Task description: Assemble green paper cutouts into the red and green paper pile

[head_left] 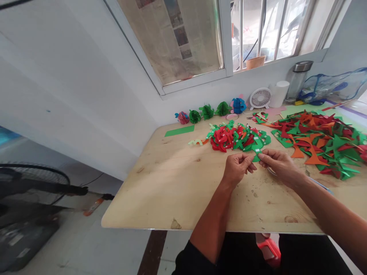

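Observation:
Between my two hands is a green paper cutout (257, 148) with small white patches on it. My left hand (238, 165) is closed, its thumb and fingers pinching the cutout's left edge. From the other side, my right hand (275, 162) pinches the right edge between thumb and fingers. Just beyond them lies a pile of red and green paper cutouts (225, 138), several with white patches. Part of a light-coloured ring-like thing (271, 172) shows under my right hand; most of it is hidden.
A heap of red, green and orange paper scraps (315, 141) covers the table's right side. Along the wall stand several folded-paper figures (207, 111), a small white fan (260, 98), a white cylinder (279, 94) and a glass bottle (298, 82). A green strip (179, 131) lies left on the wooden table (172, 183).

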Motion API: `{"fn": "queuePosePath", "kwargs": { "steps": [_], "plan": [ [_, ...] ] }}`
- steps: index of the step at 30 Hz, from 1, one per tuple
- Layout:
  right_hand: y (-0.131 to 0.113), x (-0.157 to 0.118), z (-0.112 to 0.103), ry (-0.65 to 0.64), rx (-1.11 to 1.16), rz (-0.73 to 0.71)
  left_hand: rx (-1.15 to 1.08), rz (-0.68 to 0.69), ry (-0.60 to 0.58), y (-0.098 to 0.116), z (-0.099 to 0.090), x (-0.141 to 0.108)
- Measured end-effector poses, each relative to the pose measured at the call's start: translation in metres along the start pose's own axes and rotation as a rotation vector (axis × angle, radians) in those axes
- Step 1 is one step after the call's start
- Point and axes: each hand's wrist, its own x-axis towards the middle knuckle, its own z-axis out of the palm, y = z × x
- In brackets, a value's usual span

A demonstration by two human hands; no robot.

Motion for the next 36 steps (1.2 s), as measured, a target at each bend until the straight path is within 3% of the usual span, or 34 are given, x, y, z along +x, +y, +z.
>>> {"fn": "queuePosePath", "kwargs": {
  "steps": [16, 22, 29, 36],
  "plan": [
    [0.004, 0.002, -0.002, 0.006, 0.110, 0.070, -0.026, 0.000, -0.029, 0.000, 0.000, -0.001],
    [0.008, 0.004, -0.005, 0.048, 0.018, 0.006, 0.008, 0.010, -0.052, -0.003, 0.000, -0.002],
    [-0.003, 0.001, 0.000, 0.071, -0.091, -0.035, 0.030, 0.014, -0.047, -0.002, 0.000, -0.003],
    [0.004, 0.003, -0.002, 0.063, -0.039, -0.029, 0.046, -0.043, -0.104, -0.001, 0.001, -0.004]
  ]
}}
